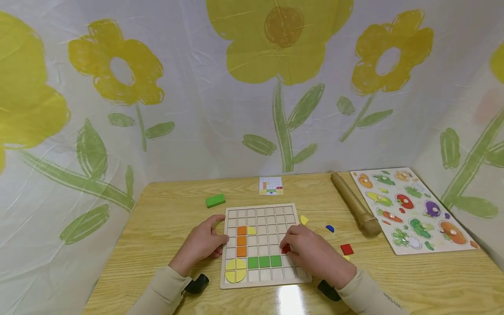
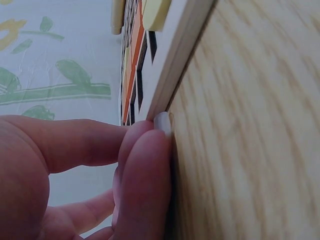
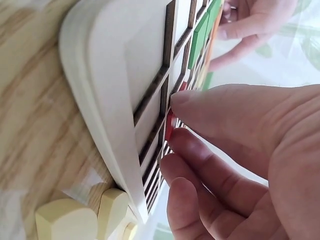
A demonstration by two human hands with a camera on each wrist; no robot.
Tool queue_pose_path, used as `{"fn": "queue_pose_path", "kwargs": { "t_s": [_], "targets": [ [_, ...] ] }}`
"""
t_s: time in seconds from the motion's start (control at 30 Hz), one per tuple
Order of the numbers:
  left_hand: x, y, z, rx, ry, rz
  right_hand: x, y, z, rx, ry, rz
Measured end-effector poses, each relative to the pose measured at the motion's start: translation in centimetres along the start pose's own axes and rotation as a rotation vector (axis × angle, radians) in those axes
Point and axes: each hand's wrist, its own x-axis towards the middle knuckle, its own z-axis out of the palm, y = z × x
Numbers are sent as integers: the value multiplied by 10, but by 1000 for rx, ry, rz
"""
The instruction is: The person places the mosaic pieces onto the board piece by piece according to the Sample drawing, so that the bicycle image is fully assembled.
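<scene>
A wooden grid board (image 1: 256,214) lies on the table, holding orange tiles (image 1: 241,240), a row of green tiles (image 1: 264,261), a yellow circle of quarter pieces (image 1: 235,270) and one more yellow quarter (image 1: 251,230). Over the board's right side, my right hand (image 1: 311,251) pinches a red tile (image 3: 170,125) between thumb and index finger, down at the grid. Another bit of red (image 3: 183,86) shows just beyond the thumb. My left hand (image 1: 202,240) touches the board's left edge; in the left wrist view its fingertips (image 2: 145,165) meet the side at table level.
Right of the board lie a yellow quarter (image 1: 304,219), a blue half-circle (image 1: 330,228) and a red square (image 1: 347,249). Behind it are a pattern card (image 1: 271,180) and a green block (image 1: 215,201). A gold microphone (image 1: 354,203) and a vegetable puzzle (image 1: 421,243) occupy the right.
</scene>
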Motion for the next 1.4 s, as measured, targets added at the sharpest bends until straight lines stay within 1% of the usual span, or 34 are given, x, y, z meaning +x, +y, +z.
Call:
{"fn": "queue_pose_path", "kwargs": {
  "t_s": [0.2,0.57,0.7,0.8,0.93,1.07,1.17,1.27,1.4],
  "targets": [
    [1,2,1,5,-2,9,-1,1,-1,0,4,6],
    [1,4,2,22,1,6,-2,3,-1,2,-7,21],
    [1,4,2,26,-1,3,-4,3,-5,16,-14,30],
    [1,4,2,26,-2,0,-9,7,-12,15,1,54],
    [0,3,1,21,-6,-5,-22,18,-25,-7,25,95],
    [0,2,1,17,-7,-9,-41,35,-37,-40,32,133],
    [1,1,0,20,-3,-11,-58,47,-45,-58,52,149],
    [2,1,0,27,4,-16,-72,58,-50,-64,60,174],
    [2,1,1,27,7,-20,-86,71,-50,-115,45,187]
  ]
}}
